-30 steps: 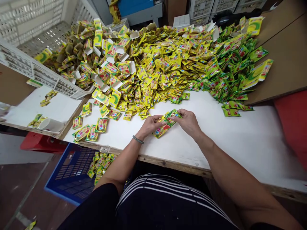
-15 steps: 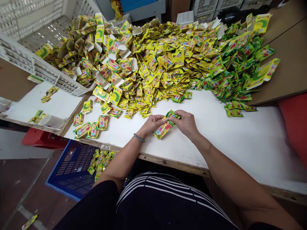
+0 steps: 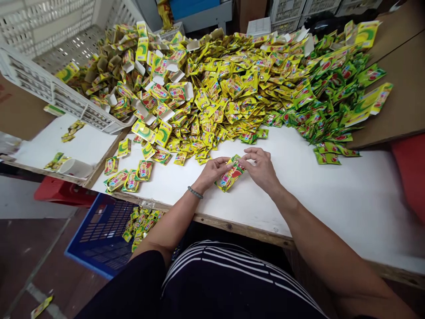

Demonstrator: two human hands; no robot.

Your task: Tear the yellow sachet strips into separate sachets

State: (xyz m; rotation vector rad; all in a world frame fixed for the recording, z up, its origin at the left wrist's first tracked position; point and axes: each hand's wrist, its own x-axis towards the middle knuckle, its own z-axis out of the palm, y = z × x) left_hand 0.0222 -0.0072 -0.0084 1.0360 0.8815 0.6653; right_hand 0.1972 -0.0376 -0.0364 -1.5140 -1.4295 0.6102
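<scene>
A small yellow and green candy box (image 3: 229, 177) with colourful lettering is tilted just above the white tabletop, in front of me. My left hand (image 3: 215, 172) grips it along its left side, thumb on the printed face. At the box's upper right end, my right hand (image 3: 259, 167) has thumb and forefinger closed on the edge, with the other fingers raised and loosely bent. Whatever is inside the box is hidden. Beyond my hands lies a large heap of yellow candy packets (image 3: 232, 88), with green candy packets (image 3: 332, 93) on its right.
A tipped white plastic crate (image 3: 63, 95) spills open small boxes from the left. Several closed boxes (image 3: 131, 180) lie at the table's left front. Below is a blue basket (image 3: 96, 239) containing packed goods. A white cup (image 3: 75, 168) lies left; cardboard (image 3: 395, 97) borders the right.
The right hand's fingers have lifted and opened somewhat at the box's upper end. Green wrapper that stuck out there shows less now. The left hand keeps its hold; the view has shifted slightly.
</scene>
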